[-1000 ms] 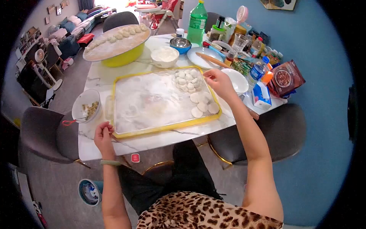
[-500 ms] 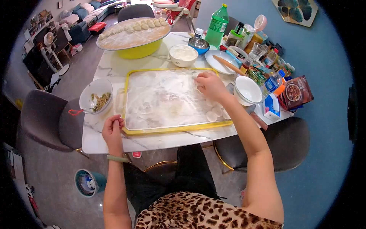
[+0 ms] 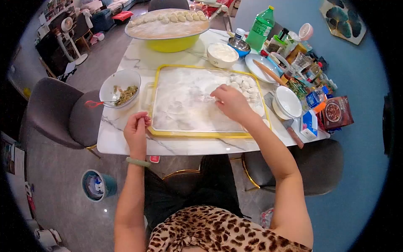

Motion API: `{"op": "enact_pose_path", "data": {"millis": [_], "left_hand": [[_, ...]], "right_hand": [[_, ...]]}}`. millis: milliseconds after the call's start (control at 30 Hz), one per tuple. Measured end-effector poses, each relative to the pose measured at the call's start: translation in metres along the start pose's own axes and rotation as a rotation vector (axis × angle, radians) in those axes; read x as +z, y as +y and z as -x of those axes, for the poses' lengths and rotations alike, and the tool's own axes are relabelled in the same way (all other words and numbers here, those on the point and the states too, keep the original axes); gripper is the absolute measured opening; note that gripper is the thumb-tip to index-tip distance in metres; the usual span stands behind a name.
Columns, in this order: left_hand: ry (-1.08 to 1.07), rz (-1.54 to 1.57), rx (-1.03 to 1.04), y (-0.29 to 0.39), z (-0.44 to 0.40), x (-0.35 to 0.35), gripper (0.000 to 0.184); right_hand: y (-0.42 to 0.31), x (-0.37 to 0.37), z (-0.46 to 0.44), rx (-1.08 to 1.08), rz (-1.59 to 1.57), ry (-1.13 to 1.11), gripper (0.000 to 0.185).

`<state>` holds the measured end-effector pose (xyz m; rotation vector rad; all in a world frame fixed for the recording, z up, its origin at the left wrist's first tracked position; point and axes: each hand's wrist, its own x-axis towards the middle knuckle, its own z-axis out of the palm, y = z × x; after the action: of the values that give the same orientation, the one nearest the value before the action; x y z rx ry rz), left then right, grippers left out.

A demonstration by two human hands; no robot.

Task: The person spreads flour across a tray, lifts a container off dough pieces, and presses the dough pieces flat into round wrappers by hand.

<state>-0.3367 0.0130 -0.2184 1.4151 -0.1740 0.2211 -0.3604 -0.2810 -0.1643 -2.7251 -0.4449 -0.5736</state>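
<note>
My right hand (image 3: pixel 231 101) is over the middle right of a floured board with a yellow rim (image 3: pixel 191 135). Its fingers point down, drawn together near the flour; whatever they may pinch is hidden. Just beyond and right of it lie several small white dough pieces (image 3: pixel 244 86), with flat round wrappers partly behind my wrist. At the board's front left corner is my left hand (image 3: pixel 136 127), its fingers curled in and no object showing in them. A white bowl of chopped filling (image 3: pixel 126 95), with a red-handled spoon (image 3: pixel 93 103), stands beyond the left hand.
Behind the board stand a flour bowl (image 3: pixel 222 56) and a yellow basin (image 3: pixel 172 44) topped by a round tray of dumplings (image 3: pixel 168 30). On the right are a plate (image 3: pixel 256 67) with a rolling pin (image 3: pixel 268 71), an empty white bowl (image 3: pixel 287 103), a knife (image 3: pixel 295 137), a green bottle (image 3: pixel 260 29) and several jars.
My right hand has moved from the board's back right towards its middle, uncovering the dough pieces. The camera view has shifted; my left hand remains curled by the board's corner.
</note>
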Motion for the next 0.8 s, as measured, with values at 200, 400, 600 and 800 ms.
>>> {"op": "enact_pose_path", "data": {"millis": [200, 400, 600, 800], "left_hand": [[-0.022, -0.002, 0.012, -0.003, 0.001, -0.002, 0.015], [-0.036, 0.016, 0.026, -0.004, 0.001, -0.002, 0.016], [-0.008, -0.001, -0.001, 0.003, 0.004, 0.0, 0.016], [-0.02, -0.009, 0.005, 0.004, 0.003, 0.0, 0.015]], "right_hand": [[-0.001, 0.011, 0.018, 0.067, -0.048, -0.053, 0.013], [-0.018, -0.015, 0.014, 0.234, -0.159, -0.051, 0.022], [-0.018, 0.033, 0.008, -0.046, 0.164, -0.102, 0.052], [-0.024, 0.038, 0.015, -0.007, 0.247, -0.256, 0.061]]}}
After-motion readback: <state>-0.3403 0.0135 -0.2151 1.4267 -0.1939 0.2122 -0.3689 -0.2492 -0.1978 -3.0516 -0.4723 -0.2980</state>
